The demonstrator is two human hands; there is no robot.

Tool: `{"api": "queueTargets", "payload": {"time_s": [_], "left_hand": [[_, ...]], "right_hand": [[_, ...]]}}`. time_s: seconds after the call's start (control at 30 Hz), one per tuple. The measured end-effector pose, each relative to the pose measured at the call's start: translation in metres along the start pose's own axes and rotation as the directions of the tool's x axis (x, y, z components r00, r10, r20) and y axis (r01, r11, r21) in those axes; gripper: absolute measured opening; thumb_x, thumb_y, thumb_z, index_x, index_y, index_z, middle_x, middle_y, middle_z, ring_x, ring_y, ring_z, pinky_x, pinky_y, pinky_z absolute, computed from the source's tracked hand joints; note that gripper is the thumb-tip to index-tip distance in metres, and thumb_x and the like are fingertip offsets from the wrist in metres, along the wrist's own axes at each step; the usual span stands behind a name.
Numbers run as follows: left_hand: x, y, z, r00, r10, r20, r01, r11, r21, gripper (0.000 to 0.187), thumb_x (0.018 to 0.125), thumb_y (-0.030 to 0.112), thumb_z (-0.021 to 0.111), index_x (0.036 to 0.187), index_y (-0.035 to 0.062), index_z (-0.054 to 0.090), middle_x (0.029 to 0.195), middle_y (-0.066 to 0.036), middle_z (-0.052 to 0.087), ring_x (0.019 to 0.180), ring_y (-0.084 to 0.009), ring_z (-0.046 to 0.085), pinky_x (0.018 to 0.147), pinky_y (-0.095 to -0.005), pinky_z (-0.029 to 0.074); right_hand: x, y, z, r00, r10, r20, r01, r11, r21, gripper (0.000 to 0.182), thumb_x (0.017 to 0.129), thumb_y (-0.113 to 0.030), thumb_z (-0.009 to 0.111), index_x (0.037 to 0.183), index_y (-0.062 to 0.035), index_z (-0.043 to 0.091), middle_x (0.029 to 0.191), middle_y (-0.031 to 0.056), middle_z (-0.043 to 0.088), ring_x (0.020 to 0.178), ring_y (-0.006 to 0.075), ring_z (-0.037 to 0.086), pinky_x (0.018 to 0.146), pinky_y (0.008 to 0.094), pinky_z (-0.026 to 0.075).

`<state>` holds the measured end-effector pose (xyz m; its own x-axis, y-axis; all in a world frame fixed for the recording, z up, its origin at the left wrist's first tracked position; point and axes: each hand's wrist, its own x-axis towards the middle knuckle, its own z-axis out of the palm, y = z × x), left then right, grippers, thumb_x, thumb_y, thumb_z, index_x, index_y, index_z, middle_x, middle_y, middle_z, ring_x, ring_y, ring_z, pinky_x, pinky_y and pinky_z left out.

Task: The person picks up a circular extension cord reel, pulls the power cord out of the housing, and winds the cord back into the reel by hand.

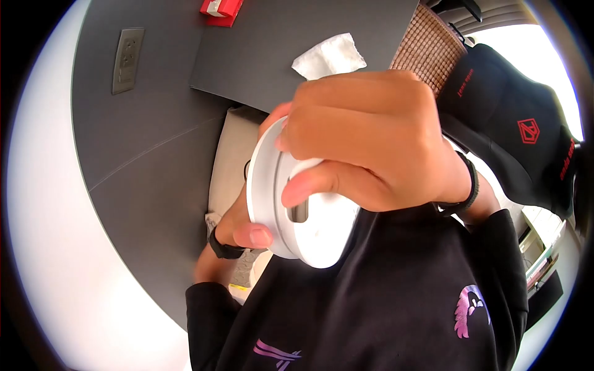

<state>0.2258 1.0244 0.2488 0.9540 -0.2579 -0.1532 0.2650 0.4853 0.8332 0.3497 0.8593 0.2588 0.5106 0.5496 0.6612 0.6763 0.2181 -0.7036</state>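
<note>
I hold a white round disc-shaped object [309,229] with a rim and a small slot in its face, close in front of the camera. My right hand [371,142] wraps over its top, fingers curled around the rim and the thumb pressed on the flat face next to the slot. My left hand [238,226] supports the object's lower left edge from behind, thumb on the rim. Both wrists carry black bands. My black sleeves and black top [383,297] fill the lower part of the view.
Behind the hands lies a dark grey surface [154,154] with a grey socket plate [127,59]. A red box [221,9] and a crumpled white tissue [331,55] rest on a darker panel. A black chair with red logos [520,130] stands at the right.
</note>
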Motion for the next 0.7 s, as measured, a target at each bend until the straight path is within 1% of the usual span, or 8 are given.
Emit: {"api": "queueTargets", "payload": {"time_s": [0.1, 0.23, 0.37, 0.43, 0.47, 0.57, 0.6, 0.7], "left_hand": [[0.0, -0.004, 0.003, 0.998, -0.054, -0.033, 0.049, 0.989, -0.142, 0.121, 0.051, 0.045, 0.079, 0.148, 0.0138, 0.014, 0.138, -0.013, 0.04, 0.126, -0.0297, 0.046, 0.103, -0.0419, 0.041], [0.0, -0.01, 0.01, 0.997, -0.069, -0.038, 0.057, 0.966, -0.252, 0.128, 0.048, 0.043, 0.082, 0.15, 0.0142, 0.01, 0.14, -0.014, 0.038, 0.127, -0.0305, 0.045, 0.103, -0.0426, 0.041], [0.0, -0.011, 0.016, 0.996, -0.067, -0.059, 0.048, 0.96, -0.276, 0.135, 0.046, 0.042, 0.085, 0.152, 0.0147, 0.006, 0.143, -0.014, 0.036, 0.129, -0.0312, 0.045, 0.103, -0.0433, 0.042], [-0.002, -0.006, 0.021, 0.984, -0.131, -0.121, 0.101, 0.969, -0.225, 0.135, 0.046, 0.04, 0.085, 0.152, 0.0139, 0.005, 0.145, -0.015, 0.034, 0.131, -0.0311, 0.042, 0.105, -0.0441, 0.04], [-0.004, 0.003, 0.029, 0.957, -0.217, -0.195, 0.175, 0.962, -0.21, 0.135, 0.047, 0.039, 0.085, 0.152, 0.0137, 0.004, 0.145, -0.015, 0.033, 0.132, -0.0307, 0.041, 0.106, -0.0445, 0.039], [-0.009, -0.01, 0.017, 0.986, -0.05, -0.16, 0.053, 0.999, 0.012, 0.147, 0.042, 0.045, 0.092, 0.152, 0.0137, -0.001, 0.153, -0.021, 0.018, 0.138, -0.0344, 0.033, 0.108, -0.0487, 0.035], [-0.007, -0.019, 0.009, 0.992, 0.12, -0.045, -0.112, 0.982, 0.15, 0.151, 0.041, 0.048, 0.093, 0.152, 0.0137, -0.002, 0.154, -0.023, 0.015, 0.138, -0.0359, 0.032, 0.108, -0.0496, 0.035], [-0.003, -0.028, -0.002, 0.941, 0.311, 0.132, -0.337, 0.854, 0.395, 0.155, 0.039, 0.057, 0.094, 0.153, 0.0169, -0.004, 0.154, -0.03, 0.002, 0.139, -0.0427, 0.028, 0.108, -0.0543, 0.034]], "right_hand": [[0.0, 0.0, -0.001, 0.998, 0.047, 0.033, -0.047, 0.999, 0.001, 0.032, 0.07, -0.031, 0.079, 0.079, -0.0027, 0.065, 0.071, 0.0094, 0.064, 0.058, 0.0248, 0.064, 0.049, 0.028, 0.05], [-0.001, -0.005, -0.003, 0.994, 0.094, 0.061, -0.091, 0.995, -0.044, 0.025, 0.069, -0.022, 0.08, 0.079, -0.0029, 0.067, 0.073, 0.0105, 0.066, 0.059, 0.0233, 0.064, 0.049, 0.0275, 0.05], [-0.003, -0.012, -0.003, 0.984, 0.16, 0.075, -0.157, 0.987, -0.045, 0.019, 0.07, -0.013, 0.079, 0.076, -0.002, 0.065, 0.075, 0.0112, 0.068, 0.062, 0.0229, 0.067, 0.051, 0.0267, 0.052], [-0.005, -0.01, -0.003, 0.983, 0.168, 0.077, -0.167, 0.986, -0.015, 0.018, 0.07, -0.011, 0.078, 0.074, -0.0012, 0.063, 0.077, 0.0121, 0.069, 0.065, 0.0239, 0.069, 0.054, 0.0266, 0.054], [-0.006, -0.007, -0.004, 0.986, 0.15, 0.074, -0.15, 0.989, 0.006, 0.019, 0.07, -0.01, 0.078, 0.073, -0.0007, 0.062, 0.078, 0.0128, 0.07, 0.066, 0.0247, 0.07, 0.056, 0.0267, 0.055], [-0.004, -0.008, -0.01, 0.984, 0.142, 0.104, -0.146, 0.989, 0.027, 0.026, 0.075, -0.017, 0.077, 0.071, -0.0009, 0.057, 0.079, 0.0152, 0.07, 0.074, 0.0289, 0.073, 0.063, 0.0313, 0.059], [-0.002, -0.009, -0.015, 0.985, 0.125, 0.12, -0.128, 0.991, 0.021, 0.028, 0.077, -0.02, 0.077, 0.071, -0.0012, 0.056, 0.079, 0.0152, 0.071, 0.075, 0.0291, 0.073, 0.064, 0.0325, 0.059], [-0.002, -0.012, -0.02, 0.983, 0.11, 0.147, -0.112, 0.994, 0.01, 0.034, 0.081, -0.029, 0.074, 0.071, -0.0024, 0.055, 0.08, 0.015, 0.071, 0.079, 0.0312, 0.073, 0.065, 0.0364, 0.06]]}}
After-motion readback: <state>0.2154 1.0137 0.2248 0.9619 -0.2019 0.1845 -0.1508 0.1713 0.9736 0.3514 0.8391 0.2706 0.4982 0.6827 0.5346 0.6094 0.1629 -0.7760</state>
